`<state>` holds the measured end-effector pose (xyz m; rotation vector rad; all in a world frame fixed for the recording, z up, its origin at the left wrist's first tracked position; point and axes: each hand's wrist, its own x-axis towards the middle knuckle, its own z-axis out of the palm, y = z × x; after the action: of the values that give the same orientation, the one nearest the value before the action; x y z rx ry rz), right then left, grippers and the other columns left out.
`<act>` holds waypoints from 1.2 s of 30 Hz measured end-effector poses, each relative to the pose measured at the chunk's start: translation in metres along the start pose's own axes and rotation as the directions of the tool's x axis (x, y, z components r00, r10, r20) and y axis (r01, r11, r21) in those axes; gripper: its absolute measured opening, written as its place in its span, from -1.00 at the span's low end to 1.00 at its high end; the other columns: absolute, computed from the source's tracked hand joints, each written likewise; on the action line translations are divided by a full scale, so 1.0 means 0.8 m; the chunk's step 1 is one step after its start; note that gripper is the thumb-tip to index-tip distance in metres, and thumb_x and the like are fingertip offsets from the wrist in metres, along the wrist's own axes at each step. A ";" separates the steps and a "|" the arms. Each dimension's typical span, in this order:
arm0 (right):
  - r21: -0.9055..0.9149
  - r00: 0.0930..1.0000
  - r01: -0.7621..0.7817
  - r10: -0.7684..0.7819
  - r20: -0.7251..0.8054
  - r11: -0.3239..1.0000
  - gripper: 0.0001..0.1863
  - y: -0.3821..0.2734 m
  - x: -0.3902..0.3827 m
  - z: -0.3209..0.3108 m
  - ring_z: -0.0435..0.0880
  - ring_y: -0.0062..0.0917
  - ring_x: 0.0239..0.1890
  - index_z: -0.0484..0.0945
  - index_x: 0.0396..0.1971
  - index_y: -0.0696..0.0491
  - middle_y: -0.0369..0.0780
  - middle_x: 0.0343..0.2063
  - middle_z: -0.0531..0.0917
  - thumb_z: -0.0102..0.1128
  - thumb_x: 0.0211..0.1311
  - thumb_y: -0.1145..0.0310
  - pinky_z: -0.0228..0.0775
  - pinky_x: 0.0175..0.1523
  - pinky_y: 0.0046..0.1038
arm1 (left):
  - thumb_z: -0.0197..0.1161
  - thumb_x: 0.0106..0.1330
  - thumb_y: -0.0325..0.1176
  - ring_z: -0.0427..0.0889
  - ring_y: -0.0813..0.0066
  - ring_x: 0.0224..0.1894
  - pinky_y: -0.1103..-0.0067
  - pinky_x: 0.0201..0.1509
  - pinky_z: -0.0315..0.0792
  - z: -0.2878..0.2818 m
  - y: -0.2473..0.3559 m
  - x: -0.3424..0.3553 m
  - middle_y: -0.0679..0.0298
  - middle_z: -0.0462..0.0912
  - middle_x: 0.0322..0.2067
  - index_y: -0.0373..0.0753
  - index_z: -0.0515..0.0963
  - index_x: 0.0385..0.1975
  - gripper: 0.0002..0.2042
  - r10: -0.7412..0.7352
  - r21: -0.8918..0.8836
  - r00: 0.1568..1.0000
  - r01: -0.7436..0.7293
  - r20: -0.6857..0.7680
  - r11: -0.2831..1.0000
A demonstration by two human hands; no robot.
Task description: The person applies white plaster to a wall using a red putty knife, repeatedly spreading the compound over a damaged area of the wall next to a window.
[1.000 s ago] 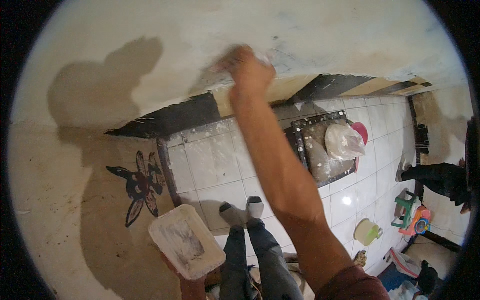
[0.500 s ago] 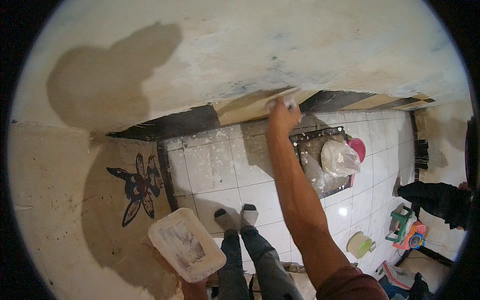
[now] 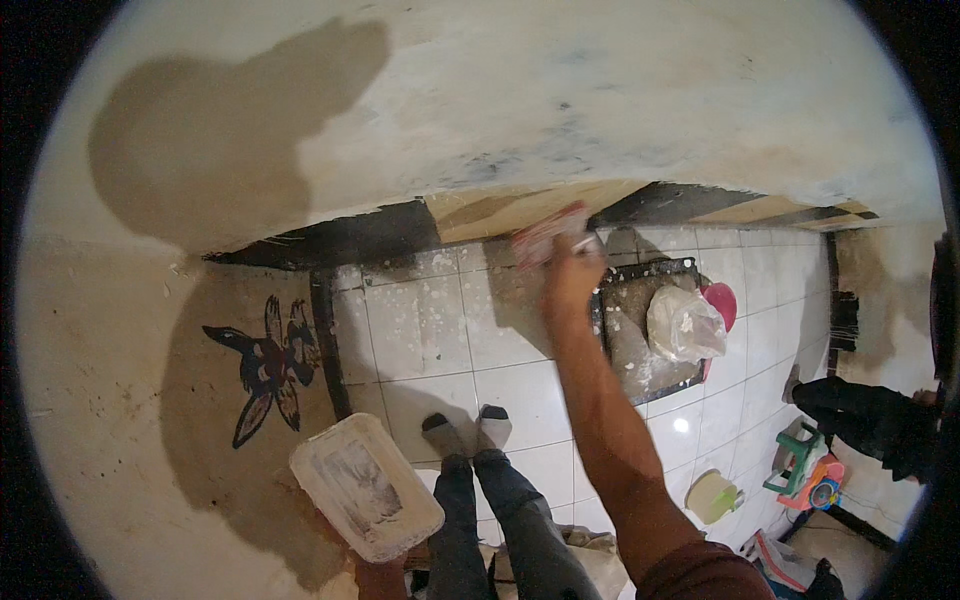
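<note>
My right hand (image 3: 570, 278) reaches forward on an outstretched arm and grips a flat scraper blade (image 3: 545, 236), blurred, with a reddish tint. The blade is at the foot of the pale plastered wall (image 3: 560, 110), over the dark and tan skirting band (image 3: 400, 228). My left hand (image 3: 378, 576) is mostly hidden at the lower edge. It holds up a white rectangular board (image 3: 365, 487) smeared with grey plaster. My two feet (image 3: 466, 430) in socks stand on the white tiled floor (image 3: 430, 320) below.
A dark tray (image 3: 625, 345) with plaster, a filled plastic bag (image 3: 683, 324) and a pink lid (image 3: 722, 302) lies right of my arm. A painted dark flower (image 3: 265, 362) marks the left wall. At right are another person's dark-clad limb (image 3: 865, 420), a colourful toy (image 3: 810, 478) and a pale tub (image 3: 712, 496).
My right hand has swept down from high on the wall to the skirting band with the scraper. The board in my left hand has barely shifted.
</note>
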<state>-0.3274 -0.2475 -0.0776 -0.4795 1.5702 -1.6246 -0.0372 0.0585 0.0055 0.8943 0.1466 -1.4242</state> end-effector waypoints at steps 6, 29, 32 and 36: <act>-0.050 0.981 0.186 -0.188 -0.043 0.981 -0.84 -0.108 0.032 0.080 0.55 -0.43 -0.40 0.50 -0.34 0.19 -0.22 -0.42 0.57 0.20 0.19 0.40 0.41 -0.30 -0.34 | 0.00 0.32 0.27 0.32 0.13 0.30 0.09 0.34 0.26 0.030 -0.013 -0.008 0.24 0.30 0.31 0.01 0.16 0.38 -0.29 -0.037 -0.001 0.998 0.037 0.047 0.999; 0.635 0.991 -0.082 -0.003 0.131 0.768 -0.77 -0.195 0.019 0.038 0.57 -0.33 -0.10 0.47 -0.10 0.15 -0.17 -0.23 0.57 -0.07 0.28 0.48 0.43 0.00 -0.21 | 0.11 0.23 0.29 0.32 0.06 0.29 0.01 0.28 0.33 0.012 0.003 -0.011 0.24 0.29 0.30 0.05 0.16 0.37 -0.24 -0.026 0.014 1.000 0.026 -0.001 1.000; 0.609 0.986 -0.166 0.119 0.118 0.776 -0.91 -0.155 -0.005 0.000 0.57 -0.41 -0.25 0.43 -0.27 0.11 -0.23 -0.33 0.51 0.01 0.23 0.50 0.49 -0.22 -0.33 | 0.13 0.22 0.29 0.32 0.05 0.29 0.00 0.28 0.34 0.013 0.001 -0.001 0.24 0.29 0.30 0.06 0.16 0.37 -0.23 -0.006 -0.001 1.000 0.006 -0.002 1.000; 0.579 0.975 -0.193 0.220 0.024 0.792 -0.93 -0.082 0.057 -0.003 0.51 -0.44 -0.35 0.44 -0.29 0.10 -0.27 -0.34 0.50 0.07 0.28 0.45 0.42 -0.30 -0.35 | 0.15 0.20 0.30 0.32 0.03 0.28 -0.01 0.27 0.35 0.027 -0.010 0.004 0.24 0.29 0.30 0.06 0.16 0.37 -0.22 -0.035 -0.005 0.999 0.035 -0.005 0.999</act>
<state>-0.3752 -0.2870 -0.0273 0.0614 1.0243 -1.8353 -0.0526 0.0437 0.0153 0.8958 0.1703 -1.4538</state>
